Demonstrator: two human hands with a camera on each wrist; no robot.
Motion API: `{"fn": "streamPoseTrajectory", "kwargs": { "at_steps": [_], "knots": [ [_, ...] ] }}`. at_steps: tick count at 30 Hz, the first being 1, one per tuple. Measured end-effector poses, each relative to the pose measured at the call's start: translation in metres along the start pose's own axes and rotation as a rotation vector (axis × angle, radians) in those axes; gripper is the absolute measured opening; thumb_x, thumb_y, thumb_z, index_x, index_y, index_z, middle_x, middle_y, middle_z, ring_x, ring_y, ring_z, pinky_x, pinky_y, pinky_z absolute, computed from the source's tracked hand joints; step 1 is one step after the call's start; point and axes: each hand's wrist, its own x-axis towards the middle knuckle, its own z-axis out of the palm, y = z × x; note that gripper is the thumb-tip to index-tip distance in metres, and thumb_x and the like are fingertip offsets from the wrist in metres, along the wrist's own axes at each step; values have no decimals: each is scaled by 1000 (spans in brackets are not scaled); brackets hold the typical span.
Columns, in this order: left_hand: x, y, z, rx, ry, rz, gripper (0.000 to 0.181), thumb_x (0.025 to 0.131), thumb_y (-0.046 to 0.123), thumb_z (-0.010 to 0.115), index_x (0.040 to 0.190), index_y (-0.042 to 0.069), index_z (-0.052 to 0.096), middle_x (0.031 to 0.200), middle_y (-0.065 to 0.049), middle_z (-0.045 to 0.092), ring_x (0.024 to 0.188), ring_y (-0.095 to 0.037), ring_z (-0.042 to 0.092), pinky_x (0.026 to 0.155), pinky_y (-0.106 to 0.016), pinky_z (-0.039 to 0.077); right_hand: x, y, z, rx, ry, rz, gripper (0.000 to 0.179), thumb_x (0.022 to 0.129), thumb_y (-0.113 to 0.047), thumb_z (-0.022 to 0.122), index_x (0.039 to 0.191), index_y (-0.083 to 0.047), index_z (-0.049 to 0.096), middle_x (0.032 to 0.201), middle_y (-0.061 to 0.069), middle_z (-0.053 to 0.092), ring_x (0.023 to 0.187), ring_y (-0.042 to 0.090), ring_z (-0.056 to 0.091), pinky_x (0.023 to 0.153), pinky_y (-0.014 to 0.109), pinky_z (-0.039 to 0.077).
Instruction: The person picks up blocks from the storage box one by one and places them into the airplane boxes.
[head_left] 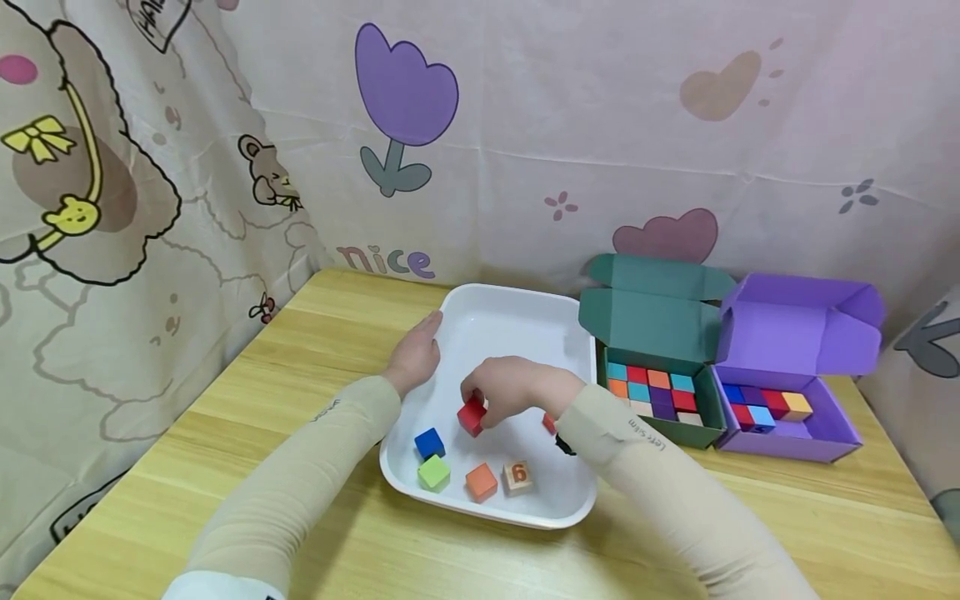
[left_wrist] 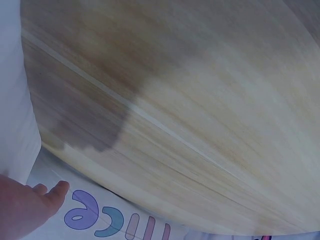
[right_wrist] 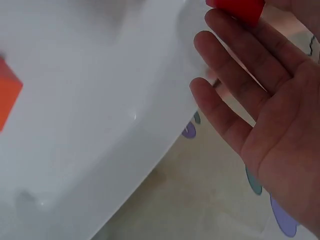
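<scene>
A white tray (head_left: 510, 512) lies on the wooden table, with my left hand (head_left: 415, 357) holding its left rim. In the left wrist view, fingertips of this left hand (left_wrist: 30, 205) show beside the tray's wall (left_wrist: 17, 100). My right hand (head_left: 513, 387), over the tray's middle, pinches a red cube (head_left: 472, 417); other fingers spread out in the right wrist view. Nearby in the tray are a blue cube (head_left: 430, 443), a lime-green cube (head_left: 433, 473), an orange cube (head_left: 482, 482) and a wooden cube with a numeral (head_left: 517, 478). My right wrist partly hides a reddish cube (head_left: 550, 423).
Right of the tray stands a lidded green box (head_left: 705, 429) holding several coloured cubes in rows. A purple box (head_left: 825, 446) beside it, also with its lid up, holds several more. A printed curtain (head_left: 510, 100) hangs behind the table (head_left: 300, 367).
</scene>
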Motion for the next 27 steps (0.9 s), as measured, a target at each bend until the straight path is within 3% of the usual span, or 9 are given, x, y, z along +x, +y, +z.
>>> {"fn": "streamPoseTrajectory", "kwargs": {
  "at_steps": [15,27],
  "knots": [
    [3,-2,2,28,26,40,50,96,4,31,145,-5,23,153,-20,24,142,-33,23,120,-40,20,-25,22,-18,20,107,16,29,77,-27,75,102,-18,63,91,-6,62,84,11,54,73,22,51],
    [1,-1,1,5,12,24,51,97,4,31,146,-4,22,154,-19,21,143,-32,22,120,-41,19,-53,42,-31,-20,161,38,18,79,-23,69,95,-16,63,87,-1,62,80,13,53,64,21,47]
  ]
}}
